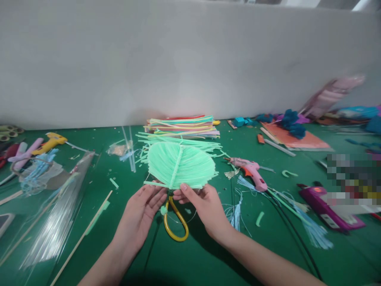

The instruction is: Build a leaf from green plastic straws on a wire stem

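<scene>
Both left hand [145,207] and right hand [203,206] hold straw leaf [180,163], midrib pointing away, wider sideways.

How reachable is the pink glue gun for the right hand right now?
Probably yes. The pink glue gun lies on the table just right of the right hand, with only loose blue threads between. That hand's grip is on the green leaf, though, so it would have to let go first.
</scene>
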`<state>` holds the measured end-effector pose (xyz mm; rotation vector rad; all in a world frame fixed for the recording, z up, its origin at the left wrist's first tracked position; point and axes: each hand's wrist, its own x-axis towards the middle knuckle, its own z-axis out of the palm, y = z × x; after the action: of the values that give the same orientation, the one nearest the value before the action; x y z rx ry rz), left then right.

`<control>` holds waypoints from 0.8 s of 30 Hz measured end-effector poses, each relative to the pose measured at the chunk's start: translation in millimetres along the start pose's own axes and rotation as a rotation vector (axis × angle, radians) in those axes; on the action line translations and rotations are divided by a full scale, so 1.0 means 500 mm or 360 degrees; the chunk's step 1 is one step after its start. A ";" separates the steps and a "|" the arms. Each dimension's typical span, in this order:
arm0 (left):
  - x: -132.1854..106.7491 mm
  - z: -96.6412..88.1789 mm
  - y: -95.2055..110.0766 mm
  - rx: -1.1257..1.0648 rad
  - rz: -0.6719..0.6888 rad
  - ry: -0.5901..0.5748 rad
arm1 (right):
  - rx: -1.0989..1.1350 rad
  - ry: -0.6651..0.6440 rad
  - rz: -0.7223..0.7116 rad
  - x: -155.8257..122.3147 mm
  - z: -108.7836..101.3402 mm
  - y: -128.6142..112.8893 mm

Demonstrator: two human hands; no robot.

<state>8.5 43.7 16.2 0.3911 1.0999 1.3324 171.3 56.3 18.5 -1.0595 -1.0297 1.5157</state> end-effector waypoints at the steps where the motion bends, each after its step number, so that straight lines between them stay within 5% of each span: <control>1: -0.003 0.004 -0.001 0.0003 -0.0007 -0.0024 | -0.0003 0.0008 -0.0010 0.000 0.001 0.002; 6: -0.021 0.022 0.000 0.0066 0.0069 -0.0128 | -0.0019 -0.0002 -0.0019 -0.003 0.006 0.008; 12: -0.014 0.015 0.001 0.0102 0.0061 0.0104 | -0.0006 -0.0006 0.0052 -0.011 0.016 0.005; 24: -0.004 0.011 0.004 0.0324 0.0272 0.0190 | 0.0058 -0.0002 0.0081 -0.015 0.018 0.022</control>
<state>11.8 44.4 21.1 0.5718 1.3313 1.4122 161.2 46.3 11.3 -1.0667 -0.9791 1.5703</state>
